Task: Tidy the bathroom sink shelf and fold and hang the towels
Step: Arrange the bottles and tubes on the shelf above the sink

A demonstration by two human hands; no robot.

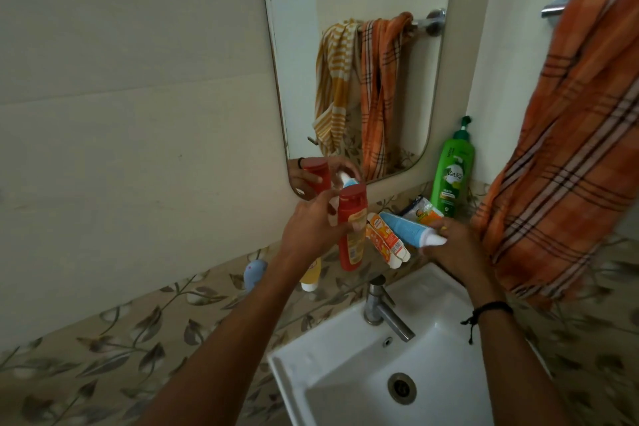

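Note:
My left hand grips a red bottle upright above the shelf under the mirror. My right hand holds a blue tube with a white cap, tilted, cap toward me. Between them an orange-and-white tube leans on the shelf. A green pump bottle stands at the shelf's right end, with a small packet lying beside it. An orange checked towel hangs bunched from the rail at the right.
A white sink with a steel tap sits below my hands. A yellow tube and a pale blue item lie on the leaf-patterned ledge at left. The mirror reflects two hanging towels.

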